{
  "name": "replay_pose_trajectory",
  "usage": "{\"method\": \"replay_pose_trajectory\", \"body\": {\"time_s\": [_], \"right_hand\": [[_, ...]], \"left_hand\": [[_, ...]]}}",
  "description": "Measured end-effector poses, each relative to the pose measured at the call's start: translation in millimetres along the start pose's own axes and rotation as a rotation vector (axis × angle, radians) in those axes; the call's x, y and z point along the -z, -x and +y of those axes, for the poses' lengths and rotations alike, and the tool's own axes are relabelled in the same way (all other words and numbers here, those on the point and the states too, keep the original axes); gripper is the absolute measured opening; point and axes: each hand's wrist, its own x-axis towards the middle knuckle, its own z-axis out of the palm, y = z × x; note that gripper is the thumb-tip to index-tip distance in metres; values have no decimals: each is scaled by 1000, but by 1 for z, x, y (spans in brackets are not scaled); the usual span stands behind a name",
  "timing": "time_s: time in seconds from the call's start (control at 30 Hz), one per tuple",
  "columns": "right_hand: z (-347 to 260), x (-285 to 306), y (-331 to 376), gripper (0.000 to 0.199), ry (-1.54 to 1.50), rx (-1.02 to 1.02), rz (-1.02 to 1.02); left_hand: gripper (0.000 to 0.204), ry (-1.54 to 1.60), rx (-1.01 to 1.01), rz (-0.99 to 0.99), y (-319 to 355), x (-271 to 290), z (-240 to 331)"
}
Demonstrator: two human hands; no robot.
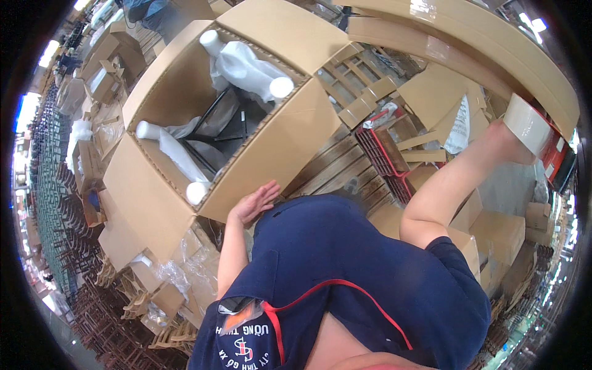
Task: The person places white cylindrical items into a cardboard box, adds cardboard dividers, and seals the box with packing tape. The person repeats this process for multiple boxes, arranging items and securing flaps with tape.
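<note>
A large open cardboard box [169,86] holds black metal frame parts [216,123] with white foam wrap [243,65] around their ends. My left hand [256,203] lies flat with fingers spread on the near box flap [277,148], holding nothing. Raised to the right, my right hand [509,145] grips a tape dispenser [533,126] with a beige tape roll and a red frame. It is well away from the box. My navy shirt fills the lower middle of the view.
A wooden pallet [336,169] and a red plastic crate [385,154] lie right of the box, among loose cardboard pieces [435,92]. Long cardboard boxes [468,37] stand at top right. Clear plastic bags [185,271] and stacked dark wooden parts [105,308] are at lower left.
</note>
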Motion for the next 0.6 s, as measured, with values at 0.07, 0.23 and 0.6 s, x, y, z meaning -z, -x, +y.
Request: {"method": "replay_pose_trajectory", "body": {"time_s": [0.07, 0.23, 0.6], "right_hand": [[-29, -21, 23, 39, -67, -72, -5], [-68, -55, 59, 31, -191, -205, -46], [-49, -195, 164, 17, 9, 107, -311]], "left_hand": [[73, -46, 37, 20, 5, 13, 1], [66, -76, -154, 189, 35, 20, 21], [57, -1394, -101, 876, 13, -17, 149]]}}
